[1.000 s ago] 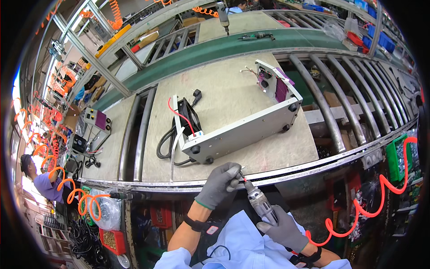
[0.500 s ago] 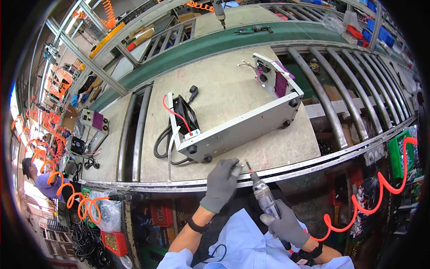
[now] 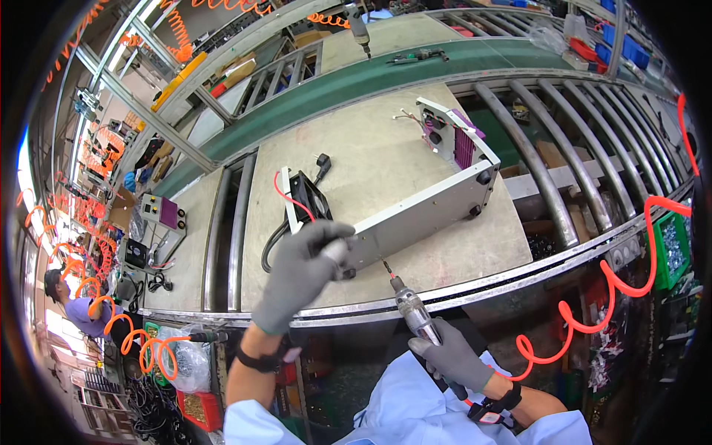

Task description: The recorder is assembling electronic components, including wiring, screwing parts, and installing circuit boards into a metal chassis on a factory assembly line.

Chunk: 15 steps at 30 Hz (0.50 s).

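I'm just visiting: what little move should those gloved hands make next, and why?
Perhaps ease the bit of the power driver onto the metal case's near panel: the right hand grips the driver with its bit pointing that way, and the left hand is by the panel's left end.

The left hand [image 3: 300, 274] and right hand [image 3: 454, 356] wore plain grey gloves, with black bands [image 3: 256, 361] on the wrists and light blue sleeves [image 3: 256, 426]. The power driver [image 3: 419, 311] was silver and grey, and its thin bit [image 3: 392, 276] had a red part over the near edge of the tan board [image 3: 356, 163]. The metal case [image 3: 423, 226] was plain light grey with black feet [image 3: 485, 178]. By the board's right edge, its ridged block [image 3: 464, 148] was purple. Near the left edge, the fan [image 3: 310, 194] was black, the wire [image 3: 291, 195] was bright red, and the plug [image 3: 322, 167] was black. Past the far edge, the belt [image 3: 334, 89] was dark green.
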Each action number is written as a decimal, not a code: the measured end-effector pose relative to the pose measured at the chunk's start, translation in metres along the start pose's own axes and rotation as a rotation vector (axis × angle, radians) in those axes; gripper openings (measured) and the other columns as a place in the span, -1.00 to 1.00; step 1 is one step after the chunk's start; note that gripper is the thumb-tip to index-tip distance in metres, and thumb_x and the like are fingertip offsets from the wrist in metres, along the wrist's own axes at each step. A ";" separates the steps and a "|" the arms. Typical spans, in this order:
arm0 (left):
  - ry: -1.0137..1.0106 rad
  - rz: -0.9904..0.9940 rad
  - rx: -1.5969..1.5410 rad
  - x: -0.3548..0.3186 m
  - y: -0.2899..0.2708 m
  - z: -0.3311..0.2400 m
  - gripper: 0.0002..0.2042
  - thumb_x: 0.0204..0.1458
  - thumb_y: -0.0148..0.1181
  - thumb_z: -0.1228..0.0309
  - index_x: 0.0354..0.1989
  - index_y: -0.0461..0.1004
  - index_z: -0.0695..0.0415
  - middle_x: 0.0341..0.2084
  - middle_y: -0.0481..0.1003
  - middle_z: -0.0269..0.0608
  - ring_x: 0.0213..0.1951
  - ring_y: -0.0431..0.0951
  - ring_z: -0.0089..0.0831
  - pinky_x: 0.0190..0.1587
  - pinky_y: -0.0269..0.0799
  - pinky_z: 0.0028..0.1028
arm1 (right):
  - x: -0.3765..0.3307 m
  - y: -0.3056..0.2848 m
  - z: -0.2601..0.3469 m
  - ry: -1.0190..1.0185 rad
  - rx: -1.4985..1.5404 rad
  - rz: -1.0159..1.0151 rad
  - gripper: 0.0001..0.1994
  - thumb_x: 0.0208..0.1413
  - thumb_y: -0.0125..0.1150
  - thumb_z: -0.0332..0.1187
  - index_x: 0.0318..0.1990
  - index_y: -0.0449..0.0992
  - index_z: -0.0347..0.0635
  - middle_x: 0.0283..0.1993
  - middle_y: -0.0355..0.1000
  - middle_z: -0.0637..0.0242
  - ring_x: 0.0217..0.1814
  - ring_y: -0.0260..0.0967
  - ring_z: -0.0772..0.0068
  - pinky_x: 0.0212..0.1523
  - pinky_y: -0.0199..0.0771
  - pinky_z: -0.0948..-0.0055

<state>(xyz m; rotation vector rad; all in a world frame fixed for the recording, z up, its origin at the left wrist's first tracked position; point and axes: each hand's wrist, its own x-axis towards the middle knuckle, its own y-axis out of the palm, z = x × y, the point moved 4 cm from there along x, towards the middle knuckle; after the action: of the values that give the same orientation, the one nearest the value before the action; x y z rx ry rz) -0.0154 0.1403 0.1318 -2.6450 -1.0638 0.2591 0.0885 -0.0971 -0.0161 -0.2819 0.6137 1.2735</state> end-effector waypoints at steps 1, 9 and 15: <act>-0.045 0.005 0.105 0.016 -0.006 -0.010 -0.78 0.27 0.18 0.50 0.01 0.61 0.33 -0.29 0.64 -0.24 -0.41 0.60 -0.64 -0.39 0.55 -0.57 | 0.002 0.001 0.000 -0.003 0.009 -0.002 -0.58 0.26 0.32 -0.12 0.05 0.39 -0.25 -0.42 0.41 0.39 -0.55 0.41 0.63 -0.59 0.45 0.52; -0.390 0.241 0.425 0.126 0.000 -0.016 -0.82 0.25 0.22 0.41 -0.17 0.61 0.29 -0.38 0.65 -0.20 -0.47 0.67 -0.55 -0.49 0.58 -0.58 | 0.005 0.007 0.000 0.004 0.032 -0.005 -0.56 0.26 0.33 -0.09 0.02 0.38 -0.26 -0.40 0.40 0.37 -0.55 0.40 0.64 -0.58 0.47 0.52; -0.419 0.709 0.776 0.181 0.021 0.043 -0.88 0.05 0.36 0.43 -0.34 0.64 0.23 -0.48 0.65 -0.10 -0.51 0.65 -0.35 -0.47 0.58 -0.41 | 0.011 0.009 -0.005 0.062 0.095 0.001 -0.52 0.22 0.39 -0.05 0.06 0.40 -0.22 -0.37 0.40 0.34 -0.54 0.39 0.61 -0.57 0.46 0.48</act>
<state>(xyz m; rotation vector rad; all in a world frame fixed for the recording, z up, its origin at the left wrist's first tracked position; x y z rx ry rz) 0.1157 0.2605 0.0733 -2.1423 0.0055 1.1373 0.0802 -0.0879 -0.0256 -0.2432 0.7258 1.2364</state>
